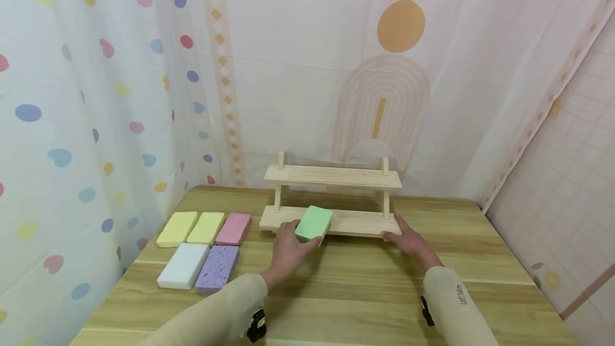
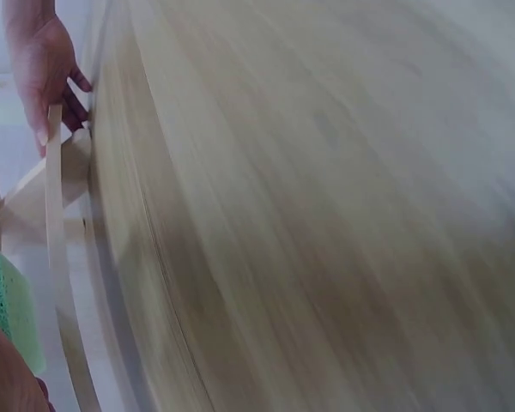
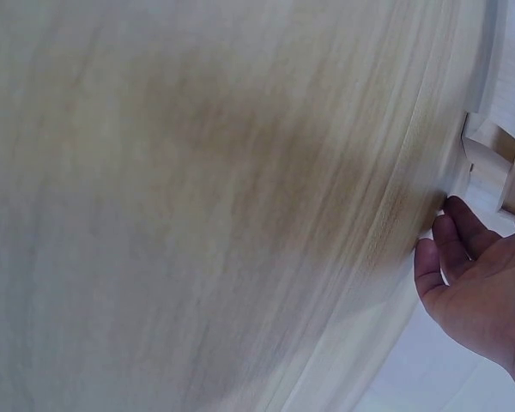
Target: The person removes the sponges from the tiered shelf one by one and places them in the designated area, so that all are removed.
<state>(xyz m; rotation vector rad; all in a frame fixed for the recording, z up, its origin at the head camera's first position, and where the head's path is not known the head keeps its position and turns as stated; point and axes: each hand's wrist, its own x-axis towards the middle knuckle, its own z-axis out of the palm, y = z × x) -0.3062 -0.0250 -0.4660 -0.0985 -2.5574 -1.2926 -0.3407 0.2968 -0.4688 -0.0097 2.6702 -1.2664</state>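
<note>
My left hand (image 1: pixel 290 250) grips a green sponge (image 1: pixel 314 221), thumb at its near edge and fingers on its left side. The sponge is over the front edge of the lower board of a two-tier wooden display rack (image 1: pixel 360 223). In the left wrist view the same green sponge (image 2: pixel 9 309) appears beside the rack's long board (image 2: pixel 60 266). At the rack's right end, my right hand (image 1: pixel 408 239) holds the lower board's corner between thumb and fingers. The right wrist view shows that hand (image 3: pixel 485 287) with fingertips close over the tabletop.
On the left lie two yellow sponges (image 1: pixel 178 229) (image 1: pixel 206 228), a pink sponge (image 1: pixel 234 229), a white sponge (image 1: pixel 183 266) and a purple sponge (image 1: pixel 217 268). The rack's upper board (image 1: pixel 336 176) rises behind the lower one. Patterned curtains (image 1: pixel 288 95) border the wooden table (image 1: pixel 346 303).
</note>
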